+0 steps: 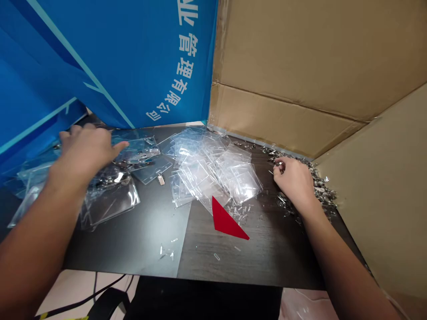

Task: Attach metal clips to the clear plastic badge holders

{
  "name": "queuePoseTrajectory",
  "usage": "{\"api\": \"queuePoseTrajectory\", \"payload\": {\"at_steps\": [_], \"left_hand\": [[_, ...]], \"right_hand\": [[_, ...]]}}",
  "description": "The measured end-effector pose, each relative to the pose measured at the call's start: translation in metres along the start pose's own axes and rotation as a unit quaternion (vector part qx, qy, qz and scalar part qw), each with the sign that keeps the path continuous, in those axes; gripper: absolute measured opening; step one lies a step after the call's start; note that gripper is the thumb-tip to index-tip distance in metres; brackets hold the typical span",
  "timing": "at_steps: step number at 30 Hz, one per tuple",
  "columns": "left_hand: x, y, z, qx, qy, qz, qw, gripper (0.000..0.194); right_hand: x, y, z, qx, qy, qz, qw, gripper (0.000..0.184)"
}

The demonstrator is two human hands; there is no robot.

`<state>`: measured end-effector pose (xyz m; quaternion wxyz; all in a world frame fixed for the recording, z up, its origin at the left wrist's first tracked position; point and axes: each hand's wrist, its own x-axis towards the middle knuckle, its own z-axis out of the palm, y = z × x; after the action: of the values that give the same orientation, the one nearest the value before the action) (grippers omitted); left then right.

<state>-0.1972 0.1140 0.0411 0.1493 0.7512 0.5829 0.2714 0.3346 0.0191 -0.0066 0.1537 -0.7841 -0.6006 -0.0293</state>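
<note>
My left hand [85, 149] lies palm down with its fingers stretched out over a heap of clear plastic badge holders with metal clips [110, 195] at the left of the dark table [207, 253]. My right hand [293, 180] is at the right, fingers pinched on a small metal clip [279, 165] at the edge of a pile of metal clips [320, 186]. Between the hands spreads a loose stack of clear plastic sleeves [216, 171].
A red triangular piece [225, 220] lies in front of the sleeves, with small clear plastic bits [167, 251] scattered nearby. A blue printed board [133, 58] stands at the back left. Cardboard walls [300, 66] close the back and right side. Cables [83, 300] hang below the table's front edge.
</note>
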Motion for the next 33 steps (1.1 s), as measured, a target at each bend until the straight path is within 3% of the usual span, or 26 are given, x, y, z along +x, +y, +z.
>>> {"api": "queuePoseTrajectory", "payload": {"at_steps": [2, 4, 8, 11, 14, 19, 25, 30, 33], "left_hand": [[-0.01, 0.038, 0.018, 0.155, 0.033, -0.009, 0.987, 0.062], [-0.019, 0.073, 0.042, 0.203, -0.012, 0.066, 0.977, 0.056], [-0.038, 0.114, 0.091, 0.131, -0.118, 0.283, 0.943, 0.044], [-0.052, 0.124, 0.111, 0.056, -0.18, 0.349, 0.918, 0.039], [-0.059, 0.125, 0.117, 0.019, -0.194, 0.358, 0.913, 0.034], [-0.059, 0.125, 0.118, 0.023, -0.189, 0.359, 0.914, 0.031], [-0.061, 0.128, 0.117, 0.031, -0.198, 0.358, 0.912, 0.028], [-0.063, 0.131, 0.118, 0.014, -0.207, 0.351, 0.913, 0.028], [-0.064, 0.132, 0.117, 0.019, -0.208, 0.357, 0.91, 0.029]], "right_hand": [[0.001, -0.003, -0.002, 0.024, 0.013, -0.003, 1.0, 0.039], [0.001, -0.007, -0.003, 0.055, 0.018, -0.01, 0.998, 0.038], [-0.007, -0.019, -0.003, 0.115, -0.025, -0.044, 0.992, 0.037], [-0.02, -0.03, -0.003, 0.144, -0.072, -0.08, 0.984, 0.036], [-0.032, -0.04, 0.0, 0.141, -0.102, -0.107, 0.979, 0.035], [-0.038, -0.045, 0.008, 0.104, -0.119, -0.129, 0.979, 0.064], [-0.037, -0.047, 0.001, 0.089, -0.14, -0.135, 0.977, 0.04], [-0.042, -0.047, 0.001, 0.104, -0.135, -0.149, 0.974, 0.053], [-0.046, -0.048, 0.003, 0.091, -0.118, -0.178, 0.973, 0.031]]}}
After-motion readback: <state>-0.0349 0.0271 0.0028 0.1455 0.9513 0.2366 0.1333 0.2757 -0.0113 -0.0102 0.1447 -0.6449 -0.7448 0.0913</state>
